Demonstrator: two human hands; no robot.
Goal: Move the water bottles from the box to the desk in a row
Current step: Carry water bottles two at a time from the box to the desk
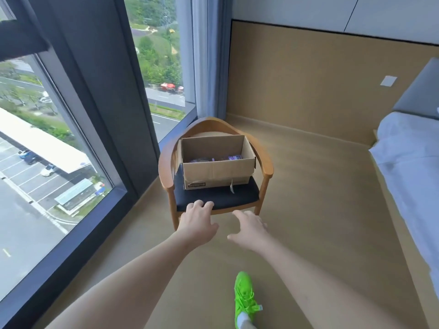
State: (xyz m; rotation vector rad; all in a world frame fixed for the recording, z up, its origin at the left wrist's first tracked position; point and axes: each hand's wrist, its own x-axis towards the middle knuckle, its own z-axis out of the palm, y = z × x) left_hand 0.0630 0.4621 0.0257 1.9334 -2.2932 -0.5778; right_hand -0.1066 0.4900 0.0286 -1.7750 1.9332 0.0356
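Head view showed my left hand [197, 218] and right hand [249, 227] empty, fingers loose, reaching toward 12 o'clock; bottles [215, 159] lay inside the box [216, 172] on the chair [213, 198]. I judged nothing moved yet; counter unseen.

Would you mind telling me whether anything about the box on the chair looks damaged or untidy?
Slightly. The cardboard box on the chair has a loose strip of tape dangling from its front lower edge over the black seat, and its left corner flap looks bent outward. Otherwise it sits upright and open, with dark purple items inside.
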